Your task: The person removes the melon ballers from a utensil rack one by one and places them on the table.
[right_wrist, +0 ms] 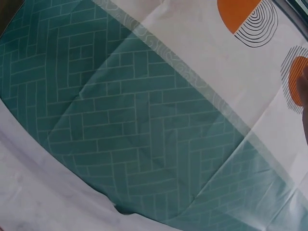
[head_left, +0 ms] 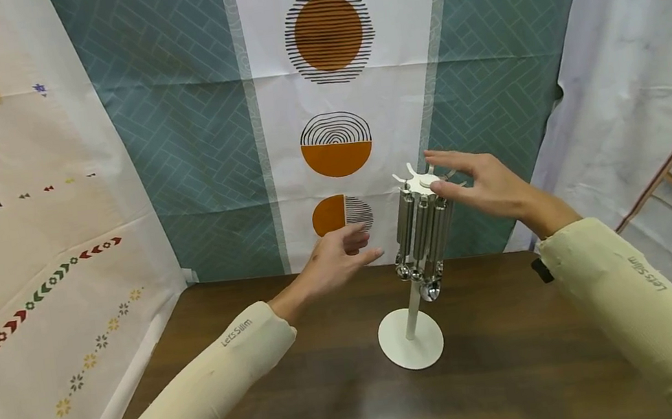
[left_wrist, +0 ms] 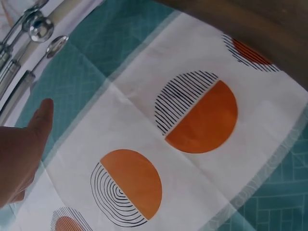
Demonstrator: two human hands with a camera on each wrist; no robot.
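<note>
A white rotating-style cutlery stand (head_left: 411, 339) has a round base and a hooked top. Shiny metal spoons (head_left: 429, 289) with long handles hang in a ring from its hooks, bowls downward. My right hand (head_left: 482, 182) is over the top of the stand, thumb at the near side and straight fingers reaching across the far side. Left of the stand, my left hand (head_left: 338, 257) hovers with loosely bent fingers and nothing in them. The left wrist view shows a fingertip of that hand (left_wrist: 41, 120) below the hanging spoon bowls (left_wrist: 41, 30).
The stand is on a dark brown wooden table (head_left: 332, 390). Behind it hangs a teal and white cloth (head_left: 192, 150) with orange circles. Patterned white cloths enclose the left (head_left: 22, 238) and right sides. A small black object (head_left: 542, 270) shows beside the right sleeve.
</note>
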